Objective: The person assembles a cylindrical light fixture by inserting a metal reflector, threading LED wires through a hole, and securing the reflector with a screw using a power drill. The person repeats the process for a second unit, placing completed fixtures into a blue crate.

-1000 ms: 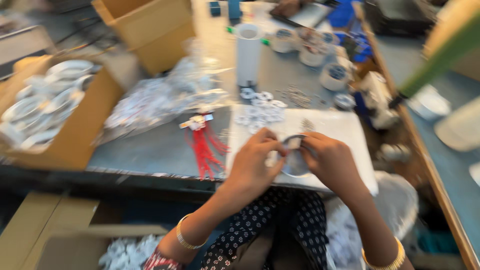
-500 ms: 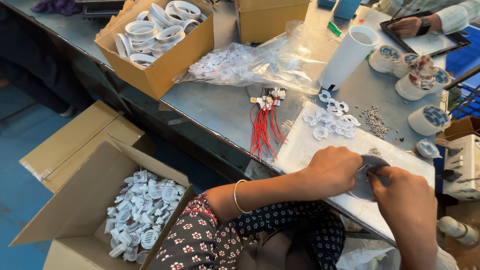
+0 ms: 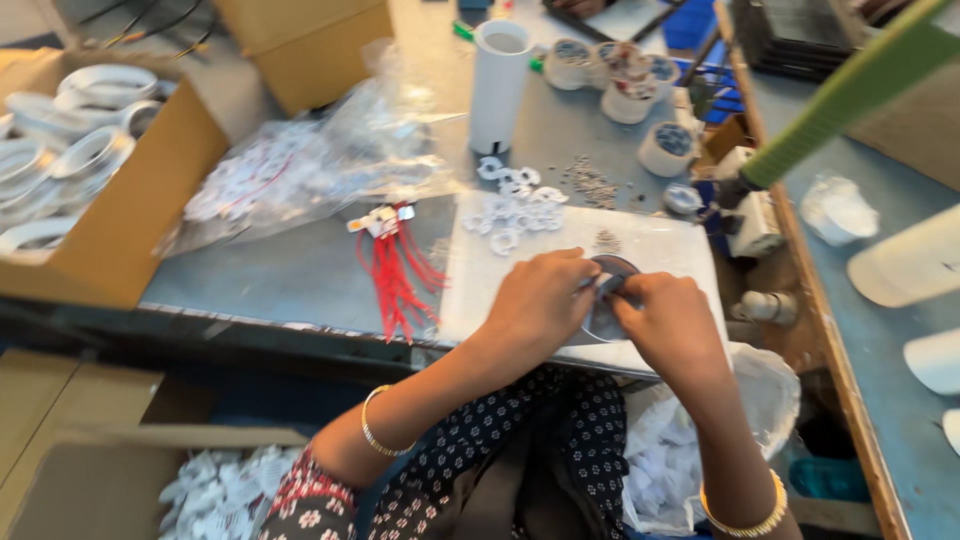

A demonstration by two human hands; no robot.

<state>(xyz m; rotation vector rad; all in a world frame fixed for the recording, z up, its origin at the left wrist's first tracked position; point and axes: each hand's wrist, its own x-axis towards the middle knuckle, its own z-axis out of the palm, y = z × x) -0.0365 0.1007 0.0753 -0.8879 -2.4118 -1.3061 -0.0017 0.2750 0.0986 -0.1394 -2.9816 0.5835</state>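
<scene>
grey bench [image 3: 300,270], white board [image 3: 660,250] at its near edge. your left hand [image 3: 535,300] and right hand [image 3: 665,320] both pinch a dark ring [image 3: 612,268] over the board. looks light, stiff, thin: grip its rim. red wires [image 3: 400,270] near left; bench edge close, free room rightward.

Open brown cardboard box [image 3: 110,230] at far left of the bench, holding white ring-shaped parts. Second brown cardboard box [image 3: 300,45] behind it, top centre-left, contents not visible. Clear plastic bag [image 3: 310,165] of small white parts lies crumpled between the boxes and the white cylinder. Another open cardboard box [image 3: 110,480] on the floor, lower left, part-filled with white pieces. Whitish plastic bag [image 3: 690,440] hangs below the bench edge, lower right.
</scene>
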